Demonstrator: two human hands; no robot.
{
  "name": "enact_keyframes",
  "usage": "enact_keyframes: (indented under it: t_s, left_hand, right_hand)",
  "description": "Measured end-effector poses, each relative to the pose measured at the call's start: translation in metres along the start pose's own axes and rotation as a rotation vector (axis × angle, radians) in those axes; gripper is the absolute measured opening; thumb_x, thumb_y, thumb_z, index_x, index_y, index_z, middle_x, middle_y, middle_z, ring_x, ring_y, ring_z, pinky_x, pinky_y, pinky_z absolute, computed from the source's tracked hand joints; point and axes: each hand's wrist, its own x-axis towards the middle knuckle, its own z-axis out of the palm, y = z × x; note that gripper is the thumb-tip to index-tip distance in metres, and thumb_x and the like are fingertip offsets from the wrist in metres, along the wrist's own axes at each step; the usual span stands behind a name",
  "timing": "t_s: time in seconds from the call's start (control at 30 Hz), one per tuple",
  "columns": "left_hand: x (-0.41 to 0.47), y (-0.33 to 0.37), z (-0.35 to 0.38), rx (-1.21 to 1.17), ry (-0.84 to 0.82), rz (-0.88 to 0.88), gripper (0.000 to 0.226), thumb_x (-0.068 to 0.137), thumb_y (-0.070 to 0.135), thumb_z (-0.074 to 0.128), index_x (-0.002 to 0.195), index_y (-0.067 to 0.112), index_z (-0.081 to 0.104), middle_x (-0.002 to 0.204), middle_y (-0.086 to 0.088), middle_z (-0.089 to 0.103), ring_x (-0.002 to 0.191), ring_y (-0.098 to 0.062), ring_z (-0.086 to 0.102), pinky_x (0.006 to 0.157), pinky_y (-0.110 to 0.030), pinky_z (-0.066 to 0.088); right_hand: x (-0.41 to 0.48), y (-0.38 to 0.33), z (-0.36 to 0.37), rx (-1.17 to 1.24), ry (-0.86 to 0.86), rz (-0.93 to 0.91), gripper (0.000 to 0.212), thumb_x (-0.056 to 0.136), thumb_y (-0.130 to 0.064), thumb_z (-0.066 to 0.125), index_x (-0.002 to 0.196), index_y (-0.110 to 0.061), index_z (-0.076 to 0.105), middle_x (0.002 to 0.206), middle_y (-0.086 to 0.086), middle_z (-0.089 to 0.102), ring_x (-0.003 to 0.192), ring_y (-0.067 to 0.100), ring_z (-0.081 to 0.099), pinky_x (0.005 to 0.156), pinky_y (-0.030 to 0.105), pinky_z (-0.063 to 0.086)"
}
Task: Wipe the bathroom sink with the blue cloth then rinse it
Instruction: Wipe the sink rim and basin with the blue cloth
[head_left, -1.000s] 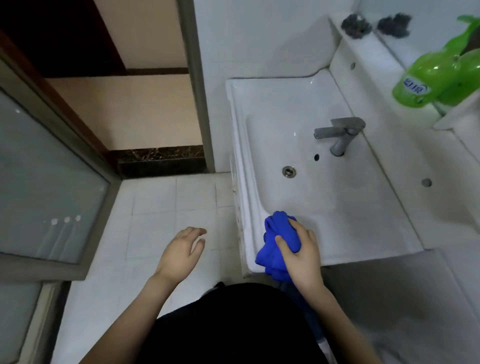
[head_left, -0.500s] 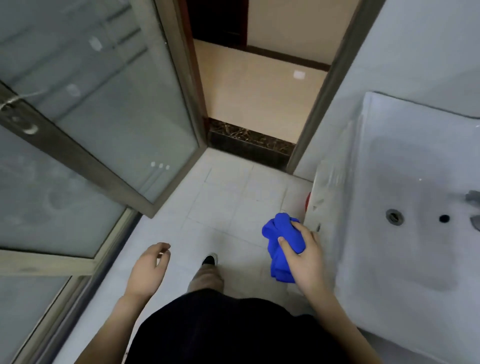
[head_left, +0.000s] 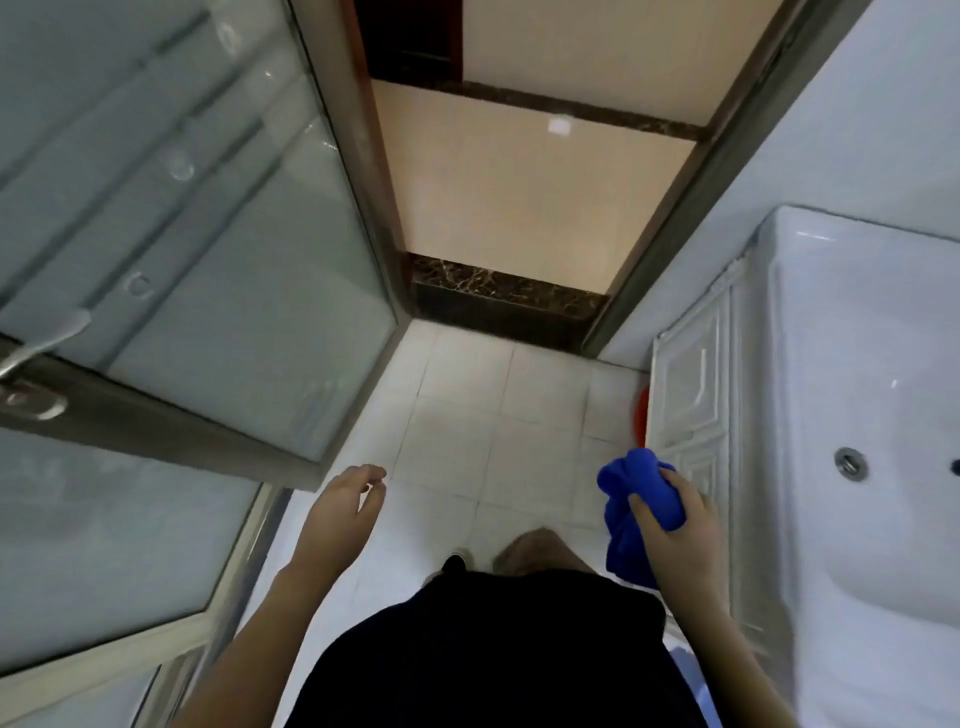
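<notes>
Blue cloth (head_left: 641, 499) bunched in right hand (head_left: 675, 535), fingers closed round it, at 9 o'clock of sink (head_left: 857, 364), off the rim. Left hand (head_left: 337, 514) half open, empty. Likely soft, light, limp; grip mid-wad so tails don't drag.

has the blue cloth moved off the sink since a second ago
Yes. The blue cloth left the sink rim, now beside the cabinet, over the floor.

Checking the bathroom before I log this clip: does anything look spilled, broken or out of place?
Nothing spilled or broken shows. The one odd thing is a red object on the floor, half hidden behind the white cabinet. The right hand grips the blue cloth off the sink.
</notes>
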Motion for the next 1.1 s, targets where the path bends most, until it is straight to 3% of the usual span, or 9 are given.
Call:
enact_keyframes:
  t_s: [0.17, 0.37, 0.53, 0.7, 0.83, 0.93, 1.0, 1.1]
  left_hand:
    - [0.070, 0.044, 0.012, -0.012, -0.040, 0.088, 0.024, 0.099, 0.020, 0.049, 0.118, 0.018, 0.063, 0.111, 0.011, 0.059, 0.103, -0.009, 0.055, 0.089, -0.024, 0.039]
    - [0.155, 0.085, 0.030, 0.050, -0.084, 0.063, 0.023, 0.098, 0.019, 0.050, 0.117, 0.018, 0.063, 0.115, 0.004, 0.063, 0.102, -0.011, 0.056, 0.089, -0.026, 0.039]
    - [0.243, 0.151, 0.022, 0.116, -0.043, 0.155, 0.025, 0.098, 0.017, 0.050, 0.119, 0.013, 0.064, 0.118, -0.004, 0.065, 0.097, -0.010, 0.053, 0.086, -0.025, 0.037]
    - [0.322, 0.227, 0.027, 0.208, -0.111, 0.262, 0.030, 0.101, 0.025, 0.045, 0.124, 0.015, 0.061, 0.125, -0.004, 0.063, 0.100, -0.011, 0.052, 0.091, -0.027, 0.041]
    - [0.376, 0.281, 0.051, 0.232, -0.282, 0.358, 0.027, 0.101, 0.023, 0.046, 0.123, 0.017, 0.060, 0.124, -0.005, 0.062, 0.106, -0.014, 0.054, 0.092, -0.031, 0.043]
    - [0.407, 0.316, 0.075, 0.301, -0.466, 0.459, 0.029, 0.102, 0.025, 0.043, 0.125, 0.017, 0.059, 0.124, -0.003, 0.059, 0.110, -0.014, 0.053, 0.093, -0.028, 0.041]
    - [0.433, 0.351, 0.096, 0.340, -0.623, 0.571, 0.033, 0.102, 0.030, 0.041, 0.126, 0.015, 0.058, 0.122, -0.002, 0.058, 0.110, -0.015, 0.053, 0.093, -0.028, 0.041]
    - [0.463, 0.412, 0.132, 0.397, -0.783, 0.786, 0.029, 0.102, 0.031, 0.043, 0.122, 0.017, 0.059, 0.115, -0.001, 0.060, 0.107, -0.017, 0.057, 0.088, -0.032, 0.047]
  right_hand:
    - [0.051, -0.009, -0.011, 0.043, 0.086, 0.076, 0.047, 0.085, -0.019, 0.069, 0.129, -0.023, 0.054, 0.118, 0.005, 0.057, 0.100, 0.020, 0.058, 0.083, 0.033, 0.044]
    - [0.144, -0.039, -0.002, 0.056, 0.076, 0.086, 0.047, 0.087, -0.030, 0.066, 0.132, -0.030, 0.050, 0.119, 0.002, 0.055, 0.102, 0.018, 0.057, 0.086, 0.033, 0.044]
    - [0.222, -0.076, -0.006, 0.129, 0.112, 0.039, 0.049, 0.085, -0.023, 0.069, 0.129, -0.032, 0.050, 0.111, -0.002, 0.048, 0.092, 0.009, 0.052, 0.086, 0.032, 0.043]
    - [0.276, -0.095, -0.030, 0.196, 0.190, 0.087, 0.050, 0.085, -0.018, 0.071, 0.131, -0.023, 0.052, 0.114, -0.001, 0.048, 0.090, -0.008, 0.047, 0.076, 0.010, 0.034]
    - [0.295, -0.082, -0.043, 0.216, 0.332, 0.213, 0.048, 0.083, -0.018, 0.072, 0.127, -0.025, 0.056, 0.113, -0.002, 0.051, 0.089, 0.001, 0.054, 0.080, 0.021, 0.043]
    - [0.295, -0.066, -0.047, 0.236, 0.422, 0.333, 0.043, 0.080, -0.032, 0.071, 0.121, -0.033, 0.058, 0.114, -0.005, 0.059, 0.099, 0.012, 0.060, 0.086, 0.034, 0.049]
    - [0.296, -0.062, -0.051, 0.255, 0.513, 0.431, 0.041, 0.080, -0.036, 0.068, 0.119, -0.034, 0.058, 0.111, -0.008, 0.059, 0.098, 0.011, 0.059, 0.081, 0.028, 0.045]
    - [0.292, -0.068, -0.055, 0.284, 0.736, 0.552, 0.044, 0.081, -0.023, 0.072, 0.122, -0.029, 0.059, 0.109, 0.000, 0.059, 0.091, 0.008, 0.057, 0.078, 0.024, 0.039]
